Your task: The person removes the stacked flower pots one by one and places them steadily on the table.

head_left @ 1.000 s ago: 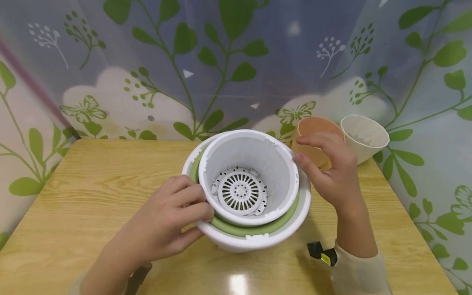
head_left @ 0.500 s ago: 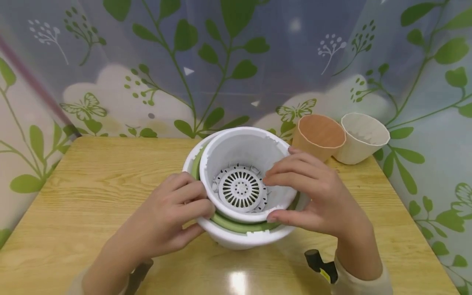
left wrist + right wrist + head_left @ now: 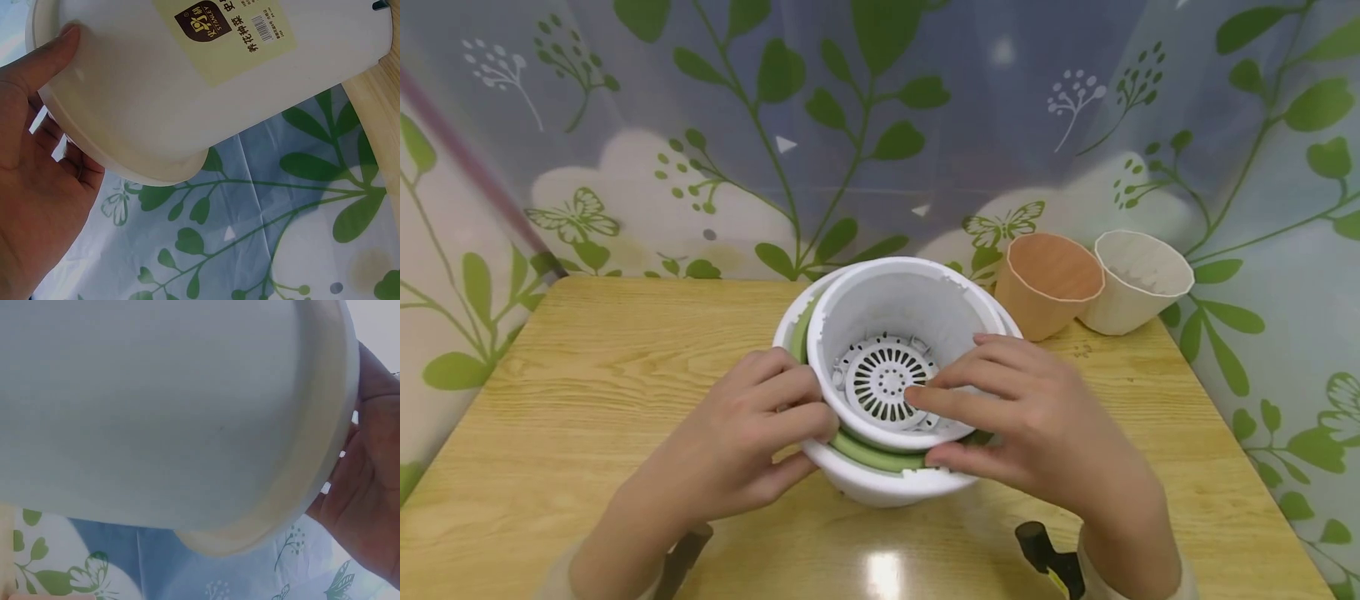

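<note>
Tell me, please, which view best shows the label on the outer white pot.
The left wrist view: the label sits sideways there, large on the outer white pot, though the frame's top edge cuts it off. The head view looks in from above, and the right wrist view shows an unprinted side; neither shows any label.
</note>
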{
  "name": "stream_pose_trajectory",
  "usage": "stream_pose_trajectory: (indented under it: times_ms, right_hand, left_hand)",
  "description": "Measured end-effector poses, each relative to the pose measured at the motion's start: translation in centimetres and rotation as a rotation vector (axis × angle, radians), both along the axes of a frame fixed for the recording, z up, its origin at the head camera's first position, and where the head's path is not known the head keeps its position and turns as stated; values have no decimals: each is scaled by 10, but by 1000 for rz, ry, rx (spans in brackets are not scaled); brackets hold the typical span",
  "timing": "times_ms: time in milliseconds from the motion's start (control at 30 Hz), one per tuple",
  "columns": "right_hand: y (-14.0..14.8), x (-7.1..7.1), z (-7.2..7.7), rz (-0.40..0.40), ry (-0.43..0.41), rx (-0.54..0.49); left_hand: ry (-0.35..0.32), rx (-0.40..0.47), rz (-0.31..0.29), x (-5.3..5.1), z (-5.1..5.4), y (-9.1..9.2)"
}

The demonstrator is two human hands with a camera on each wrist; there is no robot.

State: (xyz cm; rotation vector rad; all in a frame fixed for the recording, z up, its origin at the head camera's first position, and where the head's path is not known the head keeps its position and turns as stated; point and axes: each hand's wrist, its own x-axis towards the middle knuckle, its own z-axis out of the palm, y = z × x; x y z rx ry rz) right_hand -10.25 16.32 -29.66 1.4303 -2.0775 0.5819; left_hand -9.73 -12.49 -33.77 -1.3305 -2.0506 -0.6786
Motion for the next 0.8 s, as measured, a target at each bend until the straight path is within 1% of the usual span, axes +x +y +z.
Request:
stream_pose_trajectory:
  times_ms: [200, 433, 533, 800]
  right_hand:
    - [-2, 4, -3, -45, -14, 68]
    - [-5, 7, -2, -22, 19, 75]
    - [-6, 10, -2, -29, 39, 74]
    - [-7, 12, 0, -42, 73, 33]
  left_hand:
    - [3, 4, -1, 0, -1, 1]
    - [4, 2, 12, 1, -2, 1]
    - [10, 2, 12, 1, -3, 1]
    - [25, 9, 5, 0, -2, 3]
